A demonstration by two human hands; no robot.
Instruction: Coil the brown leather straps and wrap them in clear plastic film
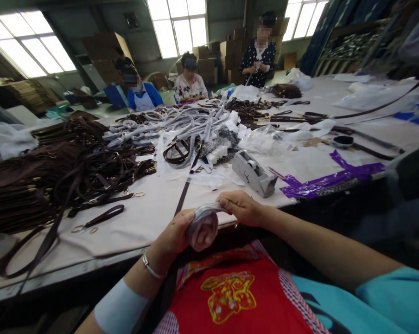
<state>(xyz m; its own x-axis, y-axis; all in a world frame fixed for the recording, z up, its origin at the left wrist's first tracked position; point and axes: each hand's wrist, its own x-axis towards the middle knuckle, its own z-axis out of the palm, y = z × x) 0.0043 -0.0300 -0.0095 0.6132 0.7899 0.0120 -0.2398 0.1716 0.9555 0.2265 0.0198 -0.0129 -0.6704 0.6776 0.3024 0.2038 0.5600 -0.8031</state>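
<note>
Red printed cloth [230,297] fills the bottom edge, on the person's lap, cut off by the frame; a turquoise sleeve [393,297] on the right arm is cropped too. Left wrist carries a silver bracelet [150,268] and, lower on the forearm, a pale band [119,308].

Both hands meet at the counter's near edge. Left hand [176,234] has its grip closed round a grey wrapped bundle [204,227], thumb on top; what is inside the wrapping cannot be made out. Right hand [240,208] has its grip pinched together on the bundle's upper end. Bundle sits just over the counter [154,218] edge, above the lap; whether it touches the counter is unclear.

One thin dark strap [185,192] runs from the left hand away toward the middle pile. Left of it, a short brown strap with rings [103,217] lies flat. A grey tape dispenser [254,174] stands just beyond the right hand, with purple plastic [331,181] to its right along the counter edge.

Far left, a big heap of brown straps [49,171], partly cropped. Centre, a tangle of grey-white straps [181,125], items indistinguishable. Beyond, more dark straps [254,111] and clear bags [379,97].

Back of the counter: three other people [190,83], faces blurred, hands small and hard to read. Bright windows behind, cardboard boxes [209,60] stacked, details washed out.
</note>
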